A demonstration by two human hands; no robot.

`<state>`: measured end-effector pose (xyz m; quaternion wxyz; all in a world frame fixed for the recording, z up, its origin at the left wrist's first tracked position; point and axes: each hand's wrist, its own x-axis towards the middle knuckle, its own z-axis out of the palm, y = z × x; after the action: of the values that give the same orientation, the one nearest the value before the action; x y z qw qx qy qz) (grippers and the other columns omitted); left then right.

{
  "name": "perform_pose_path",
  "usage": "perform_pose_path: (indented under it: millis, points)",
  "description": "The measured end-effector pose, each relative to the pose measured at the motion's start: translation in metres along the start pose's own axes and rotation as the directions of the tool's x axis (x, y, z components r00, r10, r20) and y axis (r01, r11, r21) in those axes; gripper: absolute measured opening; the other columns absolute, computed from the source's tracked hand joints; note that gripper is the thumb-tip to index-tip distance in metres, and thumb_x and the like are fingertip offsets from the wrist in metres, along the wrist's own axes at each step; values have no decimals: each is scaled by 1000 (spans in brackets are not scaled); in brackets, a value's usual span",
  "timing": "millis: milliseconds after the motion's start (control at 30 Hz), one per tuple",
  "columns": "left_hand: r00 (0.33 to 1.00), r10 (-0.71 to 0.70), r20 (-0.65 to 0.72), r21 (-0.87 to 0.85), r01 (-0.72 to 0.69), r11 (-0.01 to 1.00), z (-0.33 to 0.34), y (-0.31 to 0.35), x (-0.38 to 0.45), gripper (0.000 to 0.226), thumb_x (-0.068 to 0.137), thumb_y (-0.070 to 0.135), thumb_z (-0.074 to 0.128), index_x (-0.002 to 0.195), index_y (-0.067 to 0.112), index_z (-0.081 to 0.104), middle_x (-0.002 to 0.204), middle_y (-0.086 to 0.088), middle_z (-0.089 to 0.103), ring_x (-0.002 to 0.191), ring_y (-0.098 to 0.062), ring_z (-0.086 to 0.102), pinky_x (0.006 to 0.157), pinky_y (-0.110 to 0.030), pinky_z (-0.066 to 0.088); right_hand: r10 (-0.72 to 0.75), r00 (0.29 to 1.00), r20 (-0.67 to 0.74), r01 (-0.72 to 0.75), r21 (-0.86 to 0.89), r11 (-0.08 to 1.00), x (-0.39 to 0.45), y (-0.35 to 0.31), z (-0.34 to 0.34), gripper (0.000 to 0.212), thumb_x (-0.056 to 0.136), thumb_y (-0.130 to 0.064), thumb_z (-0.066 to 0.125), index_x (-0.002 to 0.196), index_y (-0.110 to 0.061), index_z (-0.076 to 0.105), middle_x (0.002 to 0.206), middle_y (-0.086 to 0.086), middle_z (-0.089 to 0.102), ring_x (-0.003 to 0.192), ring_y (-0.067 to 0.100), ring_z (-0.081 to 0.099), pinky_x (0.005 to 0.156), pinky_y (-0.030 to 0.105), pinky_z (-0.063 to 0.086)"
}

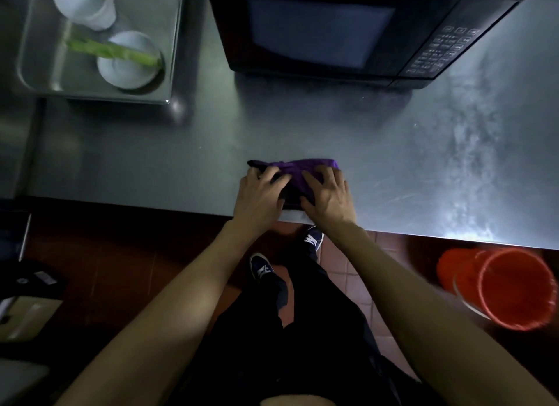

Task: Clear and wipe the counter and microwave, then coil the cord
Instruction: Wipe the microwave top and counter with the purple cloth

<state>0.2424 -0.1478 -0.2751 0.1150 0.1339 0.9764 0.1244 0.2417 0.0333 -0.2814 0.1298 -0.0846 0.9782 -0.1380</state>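
Purple folded cleaning cloth (302, 171) lies crosswise at the steel desk's (423, 163) near edge. Left hand (261, 195) and right hand (328, 193) press it, fingers spread, equally near.

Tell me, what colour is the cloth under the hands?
Purple, with a darker, near-black part; the cloth shows in the head view.

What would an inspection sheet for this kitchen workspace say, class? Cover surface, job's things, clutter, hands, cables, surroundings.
Surface: steel counter, streaky sheen at the right.
Job's things: purple cloth bunched near the front edge; black microwave at the back, door closed.
Clutter: metal tray at the left holding a white cup on its side, a white bowl and a green stalk.
Hands: left hand and right hand both press on the cloth, fingers spread.
Cables: nothing seen.
Surroundings: tiled floor, orange bucket at the right.
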Motion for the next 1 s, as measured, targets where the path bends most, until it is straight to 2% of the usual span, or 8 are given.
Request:
perform_pose_path:
  millis: [133, 233, 333, 467, 600, 700, 833, 1000]
  points:
    - [999, 12, 34, -25, -11, 1000, 4, 1, -26, 56, 80, 23, 74, 132, 23, 54, 134, -10, 45, 107, -37, 46, 84, -47, 47, -21, 999, 40, 21, 4, 1000, -21, -7, 6, 63, 82, -33, 69, 139, -15, 51, 149, 13, 43, 137, 40, 34, 101, 50, 41]
    - [999, 30, 40, 12, -30, 999, 7, 6, -36, 53, 77, 22, 75, 126, 20, 56, 122, -12, 50, 101, -38, 48, 77, -47, 47, -7, 999, 35, 8, -30, 1000, -36, -11, 7, 64, 72, -30, 76, 129, -11, 57, 130, 13, 58, 119, 42, 49, 87, 49, 49]
    - [998, 46, 52, -5, -46, 999, 6, 13, -36, 40, 80, 18, 69, 119, 16, 56, 116, -12, 52, 100, -38, 50, 74, -46, 45, 6, 1000, 9, -6, -26, 1000, -50, -12, 11, 64, 69, -30, 76, 127, -12, 57, 110, 12, 63, 98, 39, 55, 74, 46, 50]
    - [987, 78, 142, -69, -69, 995, 1, 26, -33, 28, 83, 23, 65, 109, 18, 54, 117, -5, 54, 106, -31, 50, 71, -39, 41, 31, 999, -5, -31, 90, 995, -69, -3, 14, 57, 73, -33, 69, 125, -13, 57, 101, 11, 63, 93, 36, 53, 72, 45, 51]
    - [991, 112, 80, -49, -108, 993, 0, 54, -32, 33, 80, 20, 68, 111, 19, 55, 113, -2, 57, 104, -30, 51, 68, -38, 42, 65, 993, -100, -45, 198, 979, -87, 17, 2, 51, 75, -34, 57, 122, -15, 60, 96, 8, 63, 88, 34, 54, 69, 44, 51]
    - [985, 170, -19, -14, -170, 985, -2, 94, -18, 36, 75, 18, 73, 108, 21, 57, 109, 1, 58, 100, -27, 53, 70, -38, 42, 105, 972, -211, -52, 241, 969, -98, 53, -16, 50, 76, -23, 70, 124, -15, 60, 97, 7, 64, 86, 34, 54, 68, 43, 50]
    - [969, 221, -112, -2, -223, 975, -10, 168, 6, 40, 72, 16, 76, 108, 23, 61, 111, 2, 60, 102, -26, 52, 76, -42, 45, 139, 933, -332, -44, 276, 960, -117, 117, -48, 51, 78, -17, 70, 127, -13, 58, 104, 9, 66, 89, 34, 55, 72, 43, 50]
    - [936, 322, -144, 37, -320, 947, -6, 269, 27, 36, 73, 19, 75, 105, 26, 61, 108, 5, 59, 100, -23, 51, 76, -39, 42, 170, 890, -423, -58, 265, 962, -159, 205, -83, 52, 80, -15, 72, 129, -13, 57, 107, 9, 66, 90, 33, 56, 72, 44, 51]
